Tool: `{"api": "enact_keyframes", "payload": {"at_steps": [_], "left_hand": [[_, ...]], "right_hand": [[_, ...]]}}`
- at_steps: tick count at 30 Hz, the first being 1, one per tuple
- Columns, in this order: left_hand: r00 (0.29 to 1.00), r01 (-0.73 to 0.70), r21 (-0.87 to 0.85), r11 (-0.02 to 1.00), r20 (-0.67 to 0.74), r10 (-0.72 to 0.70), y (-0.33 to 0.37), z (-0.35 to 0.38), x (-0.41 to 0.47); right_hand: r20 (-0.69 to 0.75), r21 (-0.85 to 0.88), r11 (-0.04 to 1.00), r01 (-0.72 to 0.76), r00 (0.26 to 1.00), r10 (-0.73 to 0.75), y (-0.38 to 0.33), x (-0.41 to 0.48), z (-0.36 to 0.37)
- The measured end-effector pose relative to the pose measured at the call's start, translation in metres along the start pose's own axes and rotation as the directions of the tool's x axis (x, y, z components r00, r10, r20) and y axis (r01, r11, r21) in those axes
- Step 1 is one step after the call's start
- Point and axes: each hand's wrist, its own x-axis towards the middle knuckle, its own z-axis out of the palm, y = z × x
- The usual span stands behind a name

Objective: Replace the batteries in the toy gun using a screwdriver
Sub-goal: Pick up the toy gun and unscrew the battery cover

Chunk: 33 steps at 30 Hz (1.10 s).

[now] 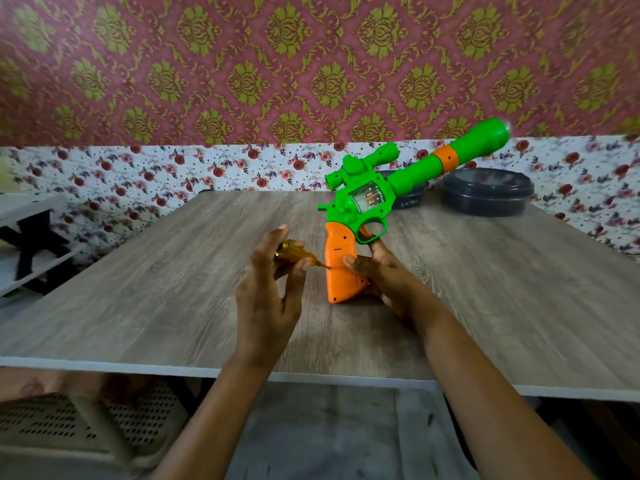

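In the left grip point(270, 289) the screwdriver point(295, 256) is pinched, tip pointed rightward at the gun handle point(341, 271). That handle is clasped by the right grip point(382, 277).

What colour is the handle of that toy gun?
Orange; the handle of the toy gun shows best in the head view.

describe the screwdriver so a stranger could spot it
On the grey wood-grain table, a green toy gun is held up by its orange grip. Just left of that grip, the left hand holds the screwdriver, tip against it. Its see-through amber handle differs from the gun's solid plastic.
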Motion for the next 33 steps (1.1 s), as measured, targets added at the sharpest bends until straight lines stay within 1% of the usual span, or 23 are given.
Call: {"api": "enact_keyframes", "payload": {"at_steps": [5,7,10,14,18,22,23,25,27,30,33], "left_hand": [[0.999,-0.027,0.024,0.999,0.036,0.026,0.0,0.0,0.0],[0.994,-0.084,0.039,0.996,0.078,0.081,0.001,0.0,0.0],[0.972,-0.215,0.081,0.973,0.11,0.205,0.002,-0.001,-0.001],[0.946,-0.321,0.115,0.94,0.082,0.313,0.001,-0.002,-0.003],[0.951,-0.309,0.144,0.94,0.033,0.308,0.001,-0.002,-0.003],[0.903,-0.424,0.112,0.899,0.126,0.41,0.007,0.005,-0.004],[0.901,-0.427,0.101,0.899,0.128,0.414,0.009,0.008,-0.002],[0.921,-0.386,0.079,0.919,0.087,0.379,0.011,0.012,0.004],[0.949,-0.316,0.057,0.947,0.041,0.314,0.012,0.014,0.012],[0.977,-0.213,-0.023,0.977,-0.011,0.212,0.012,0.014,0.022],[0.981,-0.189,-0.07,0.979,-0.056,0.186,0.011,0.011,0.022]], "right_hand": [[0.001,-0.006,1.0,-0.005,1.0,0.005,-0.001,-0.002,0.0],[0.005,0.009,1.0,-0.007,1.0,0.007,-0.001,-0.001,0.0],[-0.001,0.013,1.0,-0.008,1.0,0.008,-0.003,-0.003,0.001],[-0.015,0.009,1.0,-0.02,1.0,0.02,-0.003,-0.005,0.001],[-0.017,0.001,1.0,-0.026,1.0,0.026,-0.003,-0.004,0.001],[-0.002,0.021,1.0,-0.006,1.0,0.006,-0.002,-0.003,0.002],[0.0,0.02,1.0,-0.003,1.0,0.003,-0.002,-0.003,0.002],[-0.003,0.03,1.0,-0.006,1.0,0.006,-0.002,-0.001,0.002],[-0.005,0.051,0.999,-0.014,1.0,0.014,0.0,-0.001,0.001],[-0.012,0.015,0.999,-0.03,0.999,0.03,-0.002,-0.002,0.0],[-0.018,-0.007,0.999,-0.034,0.999,0.034,-0.001,0.0,-0.001]]}}
